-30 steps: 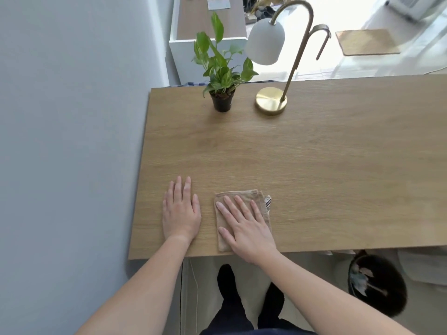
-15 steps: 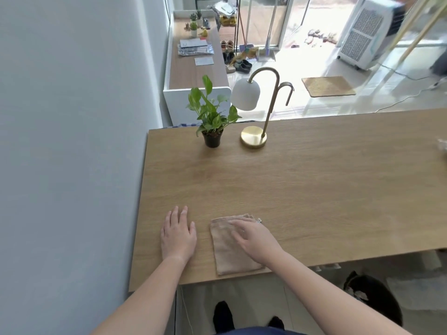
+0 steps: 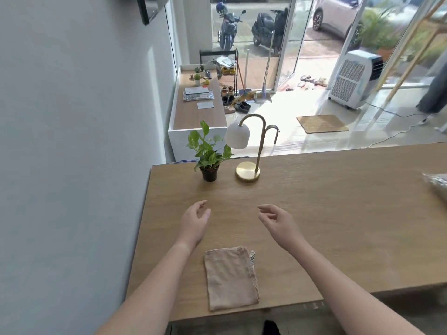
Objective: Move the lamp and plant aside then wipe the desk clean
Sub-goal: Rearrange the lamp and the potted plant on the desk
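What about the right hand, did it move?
Yes. The right hand left the cloth and went forward over the desk, toward the lamp.

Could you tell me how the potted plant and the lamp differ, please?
The plant is shorter and leafy green in a dark pot; the lamp is taller, brass with a white shade. The plant stands left of the lamp. Both stand upright near the far edge of the desk.

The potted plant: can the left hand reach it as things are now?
Probably yes. The left hand hovers open, holding nothing, and only bare desk lies between it and the potted plant.
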`<state>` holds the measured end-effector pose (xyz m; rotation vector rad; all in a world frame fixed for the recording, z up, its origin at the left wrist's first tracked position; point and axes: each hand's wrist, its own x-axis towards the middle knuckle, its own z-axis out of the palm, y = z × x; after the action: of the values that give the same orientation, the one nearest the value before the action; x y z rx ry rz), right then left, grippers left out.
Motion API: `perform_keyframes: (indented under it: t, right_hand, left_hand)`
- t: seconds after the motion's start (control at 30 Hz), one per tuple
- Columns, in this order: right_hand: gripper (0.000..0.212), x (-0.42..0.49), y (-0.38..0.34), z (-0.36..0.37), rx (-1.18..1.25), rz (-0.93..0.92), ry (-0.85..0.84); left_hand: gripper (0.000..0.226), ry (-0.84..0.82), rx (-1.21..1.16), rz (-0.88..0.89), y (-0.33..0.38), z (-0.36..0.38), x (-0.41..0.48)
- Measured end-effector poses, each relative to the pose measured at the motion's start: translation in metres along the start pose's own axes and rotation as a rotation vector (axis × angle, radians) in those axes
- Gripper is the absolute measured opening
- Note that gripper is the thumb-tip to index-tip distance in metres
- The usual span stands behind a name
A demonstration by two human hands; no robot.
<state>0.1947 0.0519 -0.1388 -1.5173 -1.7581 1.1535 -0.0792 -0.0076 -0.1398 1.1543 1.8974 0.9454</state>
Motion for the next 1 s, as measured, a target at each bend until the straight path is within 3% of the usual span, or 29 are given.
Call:
perform_keyframes:
  t: [0.27,0.57,1.0]
  right_hand:
    - [0.028,0.076,-0.010,-0.042,0.107,-0.031,0.079]
    - [0.040,0.172,-0.008,-0.074,0.133,-0.031,0.072]
    - [0.053,0.280,0.009,-0.041,0.090,0.070,-0.066]
  left_hand:
    - [0.043,0.050,-0.133,0.108,0.098,0.012,0.059]
    - [0.046,0.157,-0.078,0.213,0.188,0.035,0.139]
    - [0.048,0.204,0.060,0.345,0.224,0.053,0.211]
